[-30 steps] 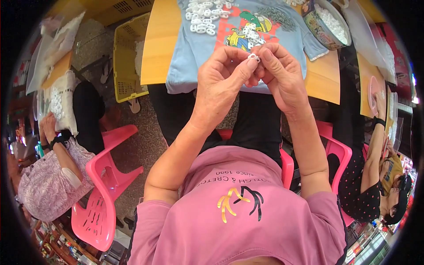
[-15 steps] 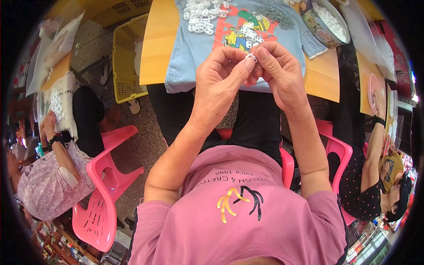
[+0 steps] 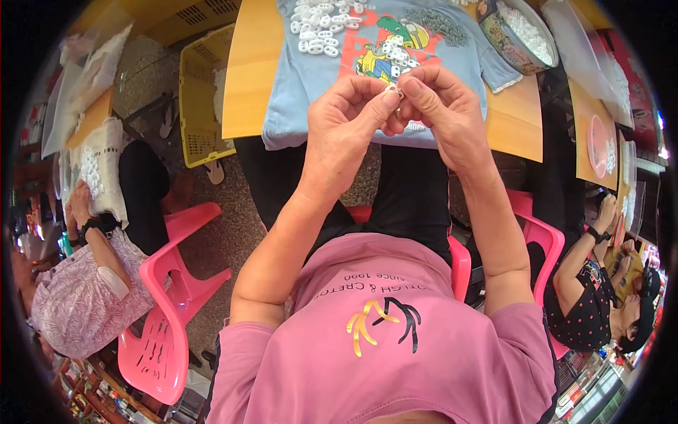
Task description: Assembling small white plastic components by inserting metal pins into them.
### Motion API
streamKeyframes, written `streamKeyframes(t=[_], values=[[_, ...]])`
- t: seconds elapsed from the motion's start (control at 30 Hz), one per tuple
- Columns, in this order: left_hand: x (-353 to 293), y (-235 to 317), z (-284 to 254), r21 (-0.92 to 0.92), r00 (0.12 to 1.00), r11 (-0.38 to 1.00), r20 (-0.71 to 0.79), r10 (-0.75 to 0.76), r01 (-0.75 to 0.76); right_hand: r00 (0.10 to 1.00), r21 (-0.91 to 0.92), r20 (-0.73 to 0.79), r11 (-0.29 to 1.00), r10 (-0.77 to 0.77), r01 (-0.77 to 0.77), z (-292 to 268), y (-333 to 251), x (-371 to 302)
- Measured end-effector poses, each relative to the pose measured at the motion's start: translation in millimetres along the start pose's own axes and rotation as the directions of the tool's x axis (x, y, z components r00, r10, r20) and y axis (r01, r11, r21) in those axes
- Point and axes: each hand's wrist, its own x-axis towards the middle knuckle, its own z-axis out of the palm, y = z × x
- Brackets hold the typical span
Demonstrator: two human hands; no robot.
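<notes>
A small white plastic piece [image 3: 392, 88] sits at the upper centre of the frame, raised in front of the blue T-shirt [image 3: 289, 106]. The left hand [image 3: 342, 124] and right hand [image 3: 452, 120] meet there, thumbs and curled forefingers pinching at the piece from both sides. The fingers hide most of it; whether a second part is between them cannot be told.

For sound handling, steady the piece with one pinch, apply light, straight pressure with the other thumb, and keep the contact point in sight. Working low over the cloth is advisable, so that a dropped piece lands softly.

Just beyond the fingertips lies a cluster of white pieces [image 3: 397, 55]. Larger white two-holed pieces [image 3: 318, 30] are heaped at upper left of the shirt, and a grey pile of small parts [image 3: 439, 27] at its upper right. A round tin [image 3: 503, 44] of white pieces stands at upper right. The shirt covers much of a wooden table [image 3: 241, 92].
</notes>
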Motion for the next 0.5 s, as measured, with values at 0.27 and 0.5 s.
streamKeyframes(t=[0.27,0.5], values=[[-2,9,-3,0.006,0.998,0.998,0.009,-0.056,0.056,0.955,-0.494,0.195,0.818,-0.225,0.294,-12,-27,6],[-10,16,-3,0.108,0.996,0.991,0.036,-0.084,0.08,0.773,-0.7,0.544,0.332,-0.327,0.633,-8,-48,6]])
